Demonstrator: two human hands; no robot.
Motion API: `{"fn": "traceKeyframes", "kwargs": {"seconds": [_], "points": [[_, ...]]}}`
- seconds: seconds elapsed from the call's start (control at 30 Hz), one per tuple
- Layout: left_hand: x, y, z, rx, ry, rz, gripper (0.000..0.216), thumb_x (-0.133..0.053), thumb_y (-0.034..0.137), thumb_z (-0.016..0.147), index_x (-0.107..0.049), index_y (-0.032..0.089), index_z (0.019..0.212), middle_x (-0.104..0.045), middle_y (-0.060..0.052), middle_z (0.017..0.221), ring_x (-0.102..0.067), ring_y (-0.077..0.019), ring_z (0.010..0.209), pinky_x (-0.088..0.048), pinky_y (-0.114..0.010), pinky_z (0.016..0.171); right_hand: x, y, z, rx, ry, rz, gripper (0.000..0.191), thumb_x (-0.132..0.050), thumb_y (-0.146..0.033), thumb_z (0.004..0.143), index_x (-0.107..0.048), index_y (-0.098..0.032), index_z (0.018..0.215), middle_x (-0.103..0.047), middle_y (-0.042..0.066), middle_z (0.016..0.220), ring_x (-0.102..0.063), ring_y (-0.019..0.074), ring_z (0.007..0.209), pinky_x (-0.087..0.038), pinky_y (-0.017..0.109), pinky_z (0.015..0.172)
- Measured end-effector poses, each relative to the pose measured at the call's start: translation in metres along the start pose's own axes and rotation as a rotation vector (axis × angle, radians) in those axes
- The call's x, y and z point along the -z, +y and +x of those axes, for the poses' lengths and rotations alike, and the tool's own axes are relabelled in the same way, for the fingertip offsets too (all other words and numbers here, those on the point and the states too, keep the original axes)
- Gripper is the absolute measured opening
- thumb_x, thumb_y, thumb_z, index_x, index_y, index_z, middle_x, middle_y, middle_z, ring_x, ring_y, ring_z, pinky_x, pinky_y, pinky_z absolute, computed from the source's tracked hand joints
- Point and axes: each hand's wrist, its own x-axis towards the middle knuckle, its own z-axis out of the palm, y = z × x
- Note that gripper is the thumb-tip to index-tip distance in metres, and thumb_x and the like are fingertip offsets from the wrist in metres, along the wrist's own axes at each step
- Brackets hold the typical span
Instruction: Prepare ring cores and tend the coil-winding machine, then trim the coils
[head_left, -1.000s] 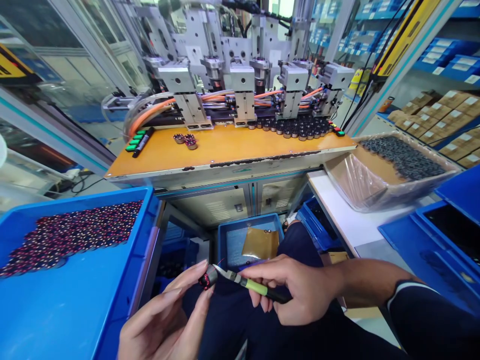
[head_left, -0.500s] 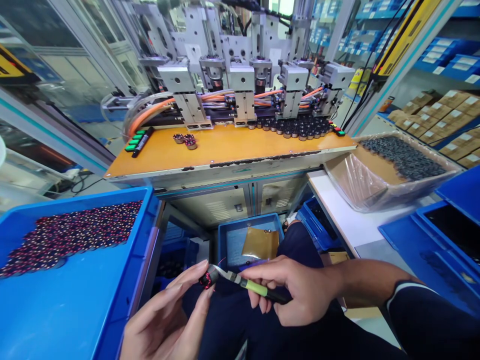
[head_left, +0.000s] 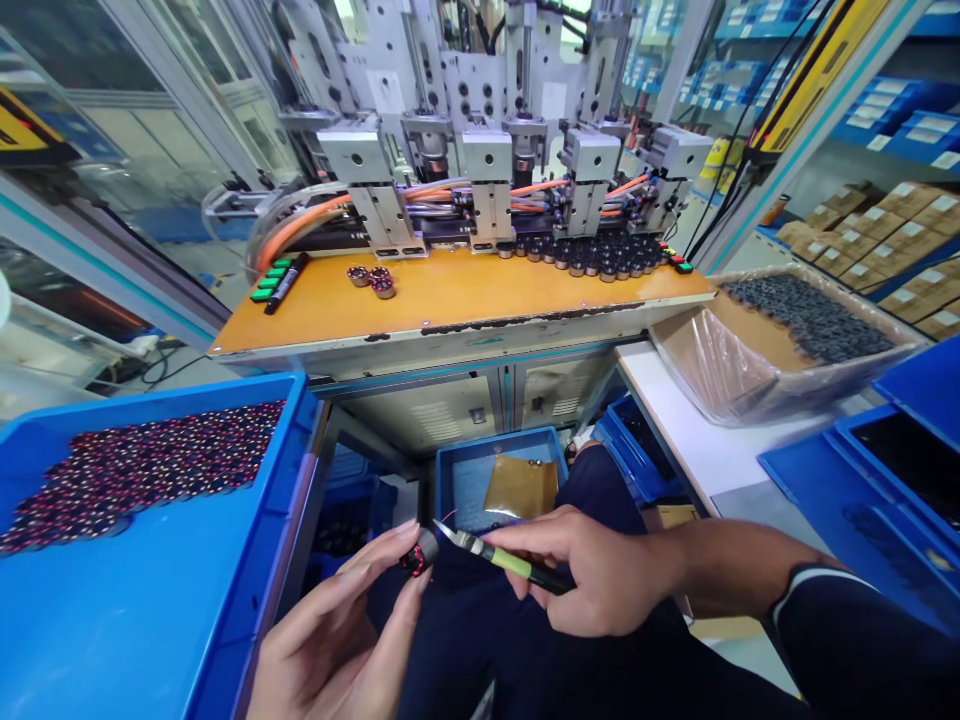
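Below the orange table (head_left: 450, 300), at 6 o'clock, the left hand (head_left: 337, 630) pinches a coil (head_left: 417, 555); the right hand (head_left: 592, 580) grips a knife (head_left: 499, 560) whose blade could slip, nicking the fingertips (head_left: 409, 530).

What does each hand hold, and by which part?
Left hand pinches a small wound coil by its sides, at the fingertips. Right hand grips a green-handled knife by its handle.

The small coil (head_left: 417, 556) in the left hand (head_left: 341, 640) has a shiny metal top and red wire. The tool (head_left: 501, 560) in the right hand (head_left: 600, 585) has a shiny metal tip and a smooth green and black handle. The big tray (head_left: 150, 620) is smooth blue plastic, the bench top (head_left: 465, 295) is smooth orange board, and the machine (head_left: 480, 150) is dull grey metal.
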Motion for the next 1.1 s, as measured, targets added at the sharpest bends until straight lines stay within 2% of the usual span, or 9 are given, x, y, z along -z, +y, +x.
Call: {"fn": "traceKeyframes", "kwargs": {"seconds": [0.13,0.27,0.33,0.43,0.57,0.7,0.77,0.87,1.1], "points": [[0.001,0.002,0.001,0.169,0.063,-0.031,0.054,-0.078,-0.007,0.060,-0.067,0.019,0.105,-0.079,-0.002,0.101,-0.075,-0.0185,0.090,-0.063,-0.028,0.086,0.003,-0.001,0.003,-0.016,0.026,-0.125,0.047,-0.053,-0.008,0.066,-0.061,-0.013,0.112,-0.058,0.001,0.084,-0.052,0.0104,0.070,-0.046,0.021,0.067],[0.010,0.001,-0.004,0.660,0.112,-0.264,0.035,-0.088,0.023,0.062,-0.073,0.022,0.094,-0.079,-0.005,0.098,-0.076,-0.0203,0.086,-0.063,-0.024,0.077,0.017,-0.012,0.008,0.067,0.022,-0.506,0.059,-0.056,-0.010,0.068,-0.060,-0.012,0.127,-0.062,0.005,0.086,-0.057,0.0161,0.073,-0.049,0.026,0.069],[0.017,-0.001,-0.011,0.853,0.178,-0.377,0.038,-0.091,0.035,0.056,-0.077,0.021,0.089,-0.079,-0.008,0.098,-0.076,-0.0219,0.084,-0.062,-0.024,0.075,0.040,-0.021,0.022,0.152,0.137,-0.699,0.062,-0.055,-0.012,0.073,-0.055,-0.012,0.135,-0.065,0.009,0.096,-0.061,0.0194,0.081,-0.051,0.029,0.075],[0.031,0.002,-0.029,0.932,0.324,-0.355,0.045,-0.095,0.036,0.044,-0.077,0.021,0.082,-0.079,-0.006,0.094,-0.075,-0.0200,0.078,-0.061,-0.022,0.073,0.094,-0.034,0.067,0.270,0.390,-0.983,0.067,-0.055,-0.015,0.076,-0.048,-0.012,0.143,-0.062,0.014,0.122,-0.061,0.0259,0.105,-0.049,0.037,0.094],[0.070,0.010,-0.043,0.956,0.416,-0.150,0.044,-0.096,0.033,0.042,-0.076,0.019,0.079,-0.078,-0.006,0.095,-0.075,-0.0223,0.080,-0.062,-0.025,0.075,0.166,-0.034,0.143,0.064,0.549,-1.283,0.063,-0.060,-0.020,0.072,-0.057,-0.011,0.134,-0.067,0.014,0.115,-0.063,0.0303,0.102,-0.050,0.039,0.090],[0.133,0.005,-0.024,1.138,0.546,-0.050,0.054,-0.092,0.025,0.045,-0.074,0.017,0.095,-0.079,-0.007,0.092,-0.075,-0.0240,0.082,-0.063,-0.024,0.069,0.199,-0.015,0.189,0.021,0.551,-1.302,0.045,-0.059,-0.028,0.075,-0.068,-0.012,0.117,-0.071,0.013,0.106,-0.065,0.0309,0.094,-0.051,0.039,0.082],[0.164,-0.010,-0.004,1.128,0.620,-0.004,0.049,-0.086,0.017,0.050,-0.072,0.015,0.098,-0.078,-0.007,0.090,-0.075,-0.0200,0.080,-0.061,-0.019,0.068,0.203,-0.006,0.198,0.036,0.556,-1.305,0.044,-0.057,-0.033,0.078,-0.069,-0.011,0.114,-0.071,0.015,0.109,-0.064,0.0320,0.098,-0.050,0.040,0.084],[0.196,-0.046,0.030,1.090,0.580,0.118,0.028,-0.071,0.009,0.064,-0.069,0.013,0.091,-0.076,-0.008,0.084,-0.075,-0.0181,0.079,-0.061,-0.023,0.075,0.206,0.002,0.202,0.068,0.552,-1.302,0.044,-0.055,-0.036,0.080,-0.071,-0.009,0.110,-0.071,0.016,0.109,-0.064,0.0331,0.101,-0.049,0.041,0.088],[0.211,-0.146,0.097,0.996,0.429,0.494,0.022,-0.074,0.009,0.062,-0.066,0.015,0.082,-0.071,-0.006,0.079,-0.070,-0.0273,0.093,-0.054,-0.041,0.093,0.210,0.007,0.202,0.108,0.548,-1.309,0.047,-0.053,-0.039,0.081,-0.069,-0.008,0.113,-0.069,0.016,0.114,-0.062,0.0321,0.107,-0.049,0.043,0.094]]}}
